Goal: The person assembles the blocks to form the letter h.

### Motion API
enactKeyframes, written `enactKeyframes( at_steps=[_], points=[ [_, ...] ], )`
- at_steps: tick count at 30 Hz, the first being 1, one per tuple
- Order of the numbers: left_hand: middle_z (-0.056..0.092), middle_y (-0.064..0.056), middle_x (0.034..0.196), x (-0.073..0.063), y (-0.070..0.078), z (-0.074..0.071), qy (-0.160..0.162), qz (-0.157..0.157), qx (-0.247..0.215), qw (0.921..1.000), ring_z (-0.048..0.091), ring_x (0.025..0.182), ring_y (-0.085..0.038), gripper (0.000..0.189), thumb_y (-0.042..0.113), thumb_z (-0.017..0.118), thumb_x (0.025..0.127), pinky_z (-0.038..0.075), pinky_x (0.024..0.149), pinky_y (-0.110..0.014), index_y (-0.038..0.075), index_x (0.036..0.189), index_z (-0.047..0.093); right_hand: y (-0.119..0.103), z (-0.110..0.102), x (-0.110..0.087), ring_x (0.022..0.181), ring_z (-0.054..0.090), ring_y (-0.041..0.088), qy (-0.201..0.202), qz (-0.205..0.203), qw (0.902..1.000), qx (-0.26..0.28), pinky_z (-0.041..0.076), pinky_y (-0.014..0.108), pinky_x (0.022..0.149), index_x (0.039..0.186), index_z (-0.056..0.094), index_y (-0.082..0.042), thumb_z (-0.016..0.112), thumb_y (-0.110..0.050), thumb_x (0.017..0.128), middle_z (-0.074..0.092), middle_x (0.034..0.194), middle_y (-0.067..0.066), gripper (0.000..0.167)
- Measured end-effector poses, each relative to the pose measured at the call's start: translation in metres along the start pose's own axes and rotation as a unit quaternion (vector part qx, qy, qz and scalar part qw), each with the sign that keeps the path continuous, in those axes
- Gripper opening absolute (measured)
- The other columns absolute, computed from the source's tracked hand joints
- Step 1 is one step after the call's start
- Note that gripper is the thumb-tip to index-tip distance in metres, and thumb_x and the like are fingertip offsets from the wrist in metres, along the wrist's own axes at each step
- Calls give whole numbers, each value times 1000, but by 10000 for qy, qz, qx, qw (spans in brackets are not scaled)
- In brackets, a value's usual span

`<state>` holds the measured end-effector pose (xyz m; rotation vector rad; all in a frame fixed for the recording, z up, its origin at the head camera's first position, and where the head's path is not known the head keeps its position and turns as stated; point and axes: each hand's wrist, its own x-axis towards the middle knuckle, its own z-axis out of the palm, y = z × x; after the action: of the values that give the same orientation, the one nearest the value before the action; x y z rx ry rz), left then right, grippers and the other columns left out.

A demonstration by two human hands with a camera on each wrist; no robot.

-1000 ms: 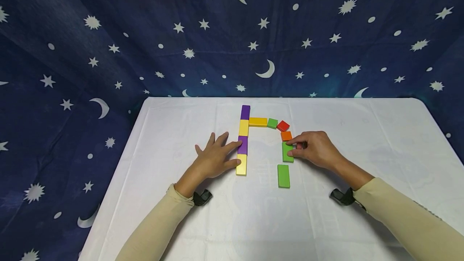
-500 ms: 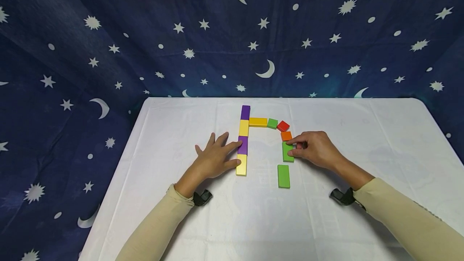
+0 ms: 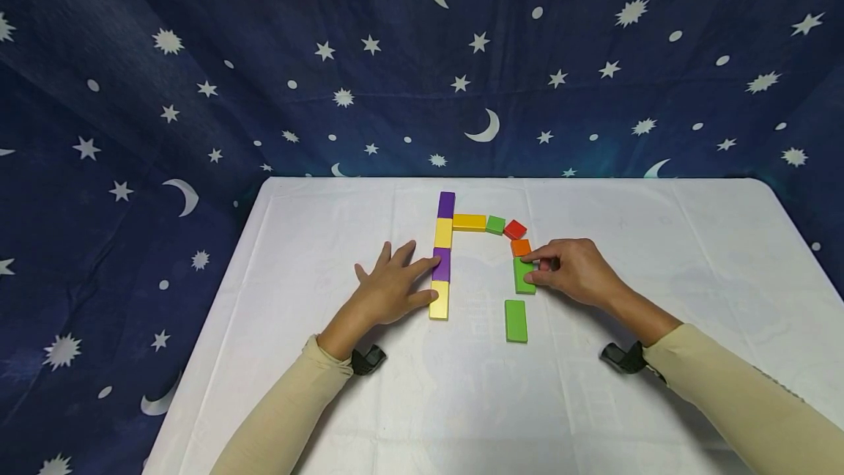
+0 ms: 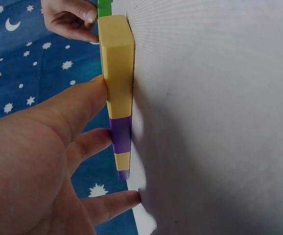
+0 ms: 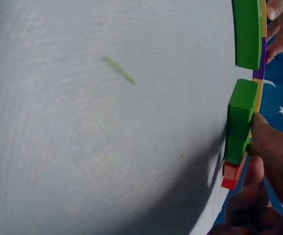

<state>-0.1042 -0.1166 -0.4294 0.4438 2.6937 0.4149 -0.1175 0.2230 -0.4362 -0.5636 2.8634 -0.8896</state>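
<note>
My left hand (image 3: 385,290) lies with spread fingers beside a column of alternating purple and yellow blocks. Its forefinger touches the lower purple block (image 3: 442,264), and the thumb rests at the near yellow block (image 3: 439,306). In the left wrist view both fingertips meet the upper face of the column. To the right, my right hand (image 3: 575,270) holds a green block (image 3: 524,283) by thumb and forefinger tips, its other fingers curled under. That block lies flat just below a small orange block (image 3: 521,248). A second green block (image 3: 516,321) lies nearer me, a small gap away.
From the column's upper part a yellow-orange block (image 3: 469,223) runs right to a small green block (image 3: 495,225) and a tilted red block (image 3: 515,229). White cloth covers the table (image 3: 461,402). A dark blue star-patterned curtain (image 3: 395,108) hangs behind and at left.
The green block under my right fingers has shifted very slightly to the right and away from me. The left hand and the other blocks stay in place.
</note>
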Motion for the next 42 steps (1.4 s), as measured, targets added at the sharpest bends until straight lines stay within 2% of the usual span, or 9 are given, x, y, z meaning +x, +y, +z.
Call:
enactKeyframes(
  at_steps=[6, 12, 15, 19, 30, 37, 42],
  points=[
    [22, -8, 171, 0, 0, 0, -23, -3, -7, 10000, 10, 156, -51, 65, 57, 64, 95, 13, 103, -90, 44, 154, 42, -4, 0, -6, 66, 50, 8, -105, -163, 9995, 243, 40, 23, 60, 105, 82, -17, 91, -26, 77, 57, 70, -10, 31],
    [21, -8, 171, 0, 1, -1, -25, -8, -24, 10000, 9, 156, -51, 64, 57, 64, 95, 12, 103, -90, 44, 154, 42, -9, 3, -19, 63, 49, 3, -773, -589, 9939, 515, 40, 20, 57, 106, 82, -25, 92, -32, 75, 54, 68, -16, 34],
    [21, -8, 171, -1, 0, -1, -30, -16, -16, 10000, 9, 156, -51, 64, 57, 63, 95, 12, 103, -90, 44, 154, 41, -10, 6, -23, 63, 50, 1, -959, -827, 9904, 546, 41, 19, 57, 108, 82, -25, 92, -31, 75, 54, 68, -18, 35],
    [21, -8, 171, -1, 0, 0, -40, -25, -20, 10000, 9, 156, -51, 65, 58, 63, 95, 12, 103, -90, 44, 154, 41, -10, 7, -25, 62, 49, -1, -1016, -1003, 9887, 461, 40, 18, 57, 110, 82, -25, 91, -30, 76, 53, 68, -19, 35],
    [21, -8, 171, 0, 1, -1, -43, -21, -11, 10000, 9, 156, -51, 65, 57, 63, 95, 12, 103, -90, 43, 155, 41, -8, 1, -29, 61, 47, -1, -974, -910, 9904, 363, 38, 18, 56, 109, 82, -25, 91, -24, 76, 52, 68, -19, 34],
    [22, -9, 171, 0, 1, -1, -44, -25, 7, 10000, 9, 156, -51, 65, 58, 63, 95, 13, 103, -90, 44, 154, 41, -9, 4, -31, 63, 50, -1, -1221, -1006, 9863, 461, 41, 18, 57, 112, 81, -26, 90, -27, 78, 56, 71, -19, 35],
    [22, -9, 171, 0, 0, 0, -48, -25, 17, 10000, 10, 156, -51, 65, 58, 63, 95, 13, 103, -90, 44, 155, 41, -7, 3, -33, 63, 49, -3, -1082, -1036, 9879, 411, 41, 18, 56, 109, 82, -25, 91, -27, 77, 56, 70, -20, 34]
  ],
)
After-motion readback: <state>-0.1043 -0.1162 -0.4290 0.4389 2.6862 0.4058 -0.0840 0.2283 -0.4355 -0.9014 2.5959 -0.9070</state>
